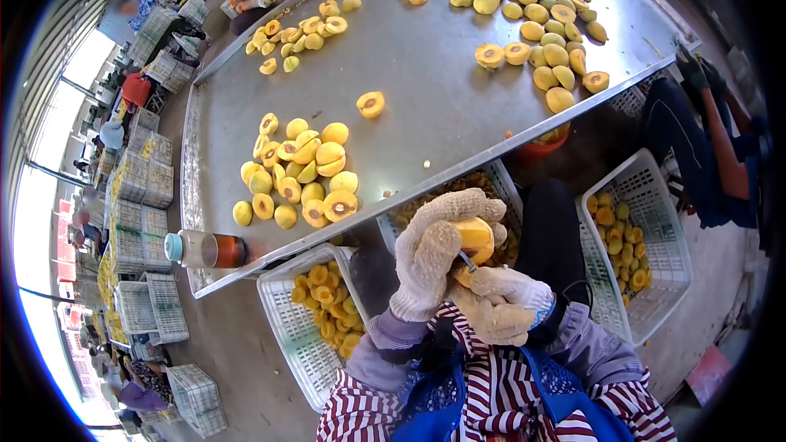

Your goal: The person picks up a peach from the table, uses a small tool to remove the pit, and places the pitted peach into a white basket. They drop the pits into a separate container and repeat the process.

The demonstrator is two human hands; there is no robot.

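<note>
My left hand [430, 250], in a knitted work glove, is closed around a yellow peach half [475, 239] above my lap. Just below it, my gloved right hand [501, 304] grips a small pitting tool [466, 261], whose thin metal end reaches the fruit. Most of the tool's handle is hidden by the glove. Under my hands, a crate [509, 188] holds brownish pieces, partly covered by the gloves. On the metal table [327, 98] ahead lies a pile of halved peaches [299, 165], several with brown pits showing.
White crates of hollowed peach halves stand at my left [274, 299] and right [675, 258]. A bottle [205, 250] of reddish liquid lies at the table's near left corner. More peaches [553, 33] sit far right. Other people work across the table and at the right edge.
</note>
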